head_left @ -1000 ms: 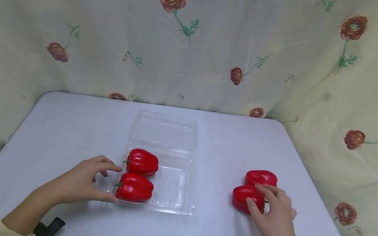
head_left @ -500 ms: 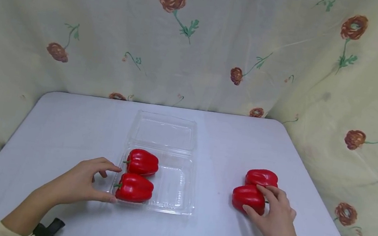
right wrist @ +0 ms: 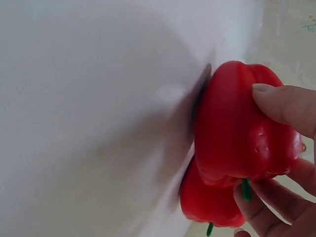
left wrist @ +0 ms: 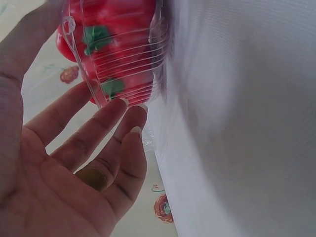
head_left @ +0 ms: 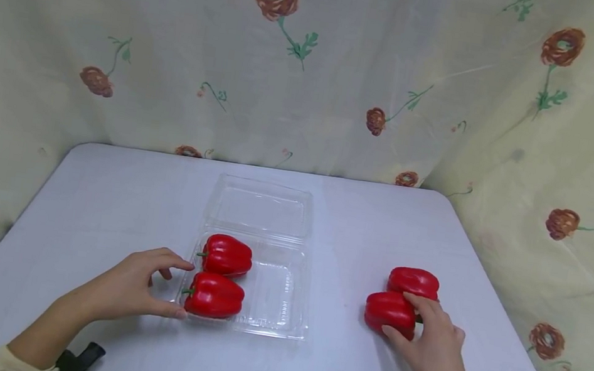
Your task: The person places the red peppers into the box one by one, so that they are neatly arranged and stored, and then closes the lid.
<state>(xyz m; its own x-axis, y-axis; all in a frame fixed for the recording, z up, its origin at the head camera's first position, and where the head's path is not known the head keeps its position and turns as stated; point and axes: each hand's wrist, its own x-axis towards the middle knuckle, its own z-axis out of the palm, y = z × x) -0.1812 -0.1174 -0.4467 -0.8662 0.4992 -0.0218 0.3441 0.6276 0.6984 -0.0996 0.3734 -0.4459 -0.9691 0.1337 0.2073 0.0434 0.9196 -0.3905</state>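
My right hand (head_left: 434,344) holds the nearer red bell pepper (head_left: 390,313) on the table's right side, thumb on its near side and fingers on the far side. Its green stem (right wrist: 246,189) points towards the palm in the right wrist view. A second loose bell pepper (head_left: 413,282) lies just behind it. At the left, my left hand (head_left: 137,283) rests against the left side of an open clear plastic clamshell box (head_left: 274,325), thumb and index finger spread. Its fingertips (left wrist: 121,102) meet the ribbed wall. Two bell peppers (head_left: 227,255) (head_left: 215,296) lie in the box's left half, stems leftward.
The box's clear lid (head_left: 262,206) is folded back towards the table's far edge. A white table (head_left: 328,367) carries everything, with a flower-printed curtain (head_left: 339,46) behind and at both sides. A black wrist-worn piece (head_left: 80,360) sits at the left wrist.
My right thumb has slid down from the top of the nearer loose pepper to its near side. The left hand and the box stay put; the head view has shifted slightly.
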